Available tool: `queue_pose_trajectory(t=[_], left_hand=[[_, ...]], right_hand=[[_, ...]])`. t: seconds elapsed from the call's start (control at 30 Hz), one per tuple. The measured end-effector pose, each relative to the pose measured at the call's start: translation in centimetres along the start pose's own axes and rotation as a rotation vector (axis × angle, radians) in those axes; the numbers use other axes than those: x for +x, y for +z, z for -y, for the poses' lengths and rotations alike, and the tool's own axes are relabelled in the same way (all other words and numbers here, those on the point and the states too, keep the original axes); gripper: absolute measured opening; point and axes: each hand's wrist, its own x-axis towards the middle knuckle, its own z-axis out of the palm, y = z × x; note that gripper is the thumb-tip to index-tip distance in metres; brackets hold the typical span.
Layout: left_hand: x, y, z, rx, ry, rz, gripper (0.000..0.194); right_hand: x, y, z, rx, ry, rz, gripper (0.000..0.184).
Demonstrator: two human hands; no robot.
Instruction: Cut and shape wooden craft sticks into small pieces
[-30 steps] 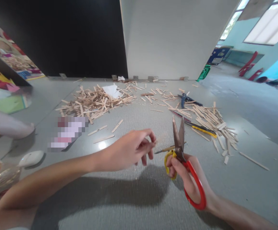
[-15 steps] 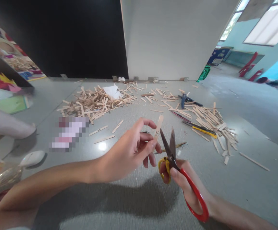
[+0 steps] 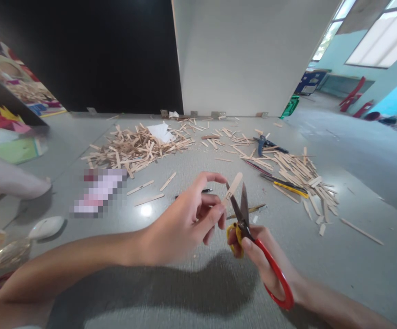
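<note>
Between thumb and fingers, my left hand (image 3: 194,214) pinches a short wooden craft stick (image 3: 234,185) that has a dark mark near its lower end. My right hand (image 3: 263,256) grips scissors (image 3: 242,214) with one red and one yellow handle. Their blades are parted and point up, and the stick overlaps the left blade. Whether the blades touch the wood I cannot tell. Behind the scissors a thin craft knife-like tool (image 3: 253,209) lies on the table. Part of a dark pen (image 3: 207,190) shows behind my left hand.
A heap of craft sticks (image 3: 140,146) with white paper (image 3: 161,131) lies back left. Cut sticks (image 3: 297,169), blue-handled pliers (image 3: 262,145) and a yellow-and-black cutter (image 3: 290,186) lie right. A white mouse (image 3: 46,227) sits left, near another person's arm (image 3: 9,176). A black-and-white partition (image 3: 232,55) stands behind.
My left hand has raised the craft stick and tilted it rightward over the scissors. The scissors have shifted left and turned, blades still parted. A small wood piece now lies beside the thin tool.
</note>
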Motion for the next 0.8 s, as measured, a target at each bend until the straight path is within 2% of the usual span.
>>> queue_pose_trajectory(t=[0.07,0.13,0.23,0.3,0.43,0.57,0.67,0.8], left_hand=[[0.3,-0.3,0.1,0.069,0.017,-0.053,0.022],[0.9,-0.9,0.4,0.157,0.037,-0.101,0.016],[2.3,-1.9,1.2,0.249,0.037,-0.181,0.015],[3.3,-2.6,2.0,0.288,-0.005,-0.216,0.014],[4.9,-3.4,4.0,0.257,-0.163,-0.12,0.017],[5.4,-3.2,6.3,0.145,-0.244,-0.066,0.025],[5.3,-2.8,7.8,0.021,-0.302,-0.031,0.025],[5.0,-2.5,9.1,-0.069,-0.332,-0.082,0.019]], right_hand=[[0.8,-1.2,0.6,-0.105,0.02,-0.031,0.062],[2.1,-3.4,1.4,-0.324,0.091,-0.04,0.061],[4.2,-7.6,2.2,-0.879,0.244,-0.101,0.051],[5.4,-10.1,2.0,-1.192,0.402,-0.16,0.038],[6.5,-13.1,0.7,-1.281,0.518,-0.162,0.031],[6.3,-13.3,-0.3,-1.315,0.499,-0.177,0.028],[6.0,-11.7,-0.7,-1.303,0.341,-0.162,0.016],[5.8,-8.3,-1.2,-1.142,0.038,0.09,0.016]])
